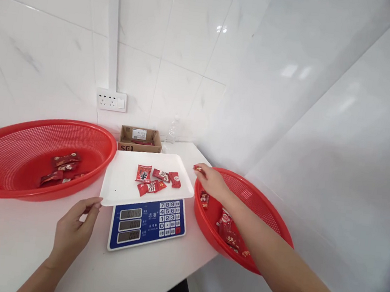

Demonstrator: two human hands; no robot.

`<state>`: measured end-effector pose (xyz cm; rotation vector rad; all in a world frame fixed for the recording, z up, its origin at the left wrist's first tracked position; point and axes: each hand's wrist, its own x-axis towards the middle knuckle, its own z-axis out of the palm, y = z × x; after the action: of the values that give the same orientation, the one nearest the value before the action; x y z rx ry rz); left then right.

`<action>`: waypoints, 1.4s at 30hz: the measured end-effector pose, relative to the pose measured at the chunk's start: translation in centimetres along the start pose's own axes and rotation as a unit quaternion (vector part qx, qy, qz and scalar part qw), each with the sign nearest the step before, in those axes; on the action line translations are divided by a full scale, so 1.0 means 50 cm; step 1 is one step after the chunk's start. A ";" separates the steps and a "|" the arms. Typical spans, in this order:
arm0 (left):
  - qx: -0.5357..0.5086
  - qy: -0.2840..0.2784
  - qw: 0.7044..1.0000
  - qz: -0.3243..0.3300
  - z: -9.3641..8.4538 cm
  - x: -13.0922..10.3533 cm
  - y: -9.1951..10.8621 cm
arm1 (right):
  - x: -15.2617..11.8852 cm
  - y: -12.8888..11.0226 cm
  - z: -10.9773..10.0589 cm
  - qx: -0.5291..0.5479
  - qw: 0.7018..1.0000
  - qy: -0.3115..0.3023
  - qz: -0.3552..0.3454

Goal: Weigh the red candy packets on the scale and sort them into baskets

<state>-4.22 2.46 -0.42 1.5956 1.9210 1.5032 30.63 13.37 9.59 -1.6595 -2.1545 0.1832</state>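
Observation:
A white weighing tray (119,182) sits on a blue-and-white digital scale (150,223). Several red wrapped candies (143,173) lie on its right half. My right hand (212,181) is closed in a pinch on a small red wrapped candy (198,169), just beyond the tray's right edge and over the rim of the right red basket (262,201). At the tray's front left corner is my left hand (77,224), thumb and forefinger pressed together; whether they grip the corner or only sit beside it I cannot tell. The scale's displays are lit, with digits hard to read.
On the left stands another red basket (7,142) with several dark red packets (67,162) inside. More red packets (225,223) lie in the right basket. Behind the scale are a small cardboard box (140,148) and a clear plastic bottle (172,130). A wall socket (111,100) is above.

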 end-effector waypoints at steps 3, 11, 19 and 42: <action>-0.005 0.005 1.000 -0.002 -0.002 0.001 -0.001 | -0.009 -0.068 0.029 -0.010 0.994 -0.092 -0.052; -0.020 0.008 1.000 0.010 -0.001 -0.001 0.000 | -0.034 -0.158 0.054 0.006 0.975 -0.214 -0.053; -0.016 0.013 1.000 0.014 -0.007 -0.001 0.010 | -0.194 -0.190 0.002 0.165 0.980 -0.045 -0.105; 0.118 -0.063 0.954 0.269 0.041 0.013 0.120 | -0.375 -0.133 0.272 0.263 0.960 -0.041 -0.083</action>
<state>0.56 3.40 3.69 2.4084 1.7281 1.3248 23.10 -4.35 -4.94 -1.1814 -2.0507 0.7165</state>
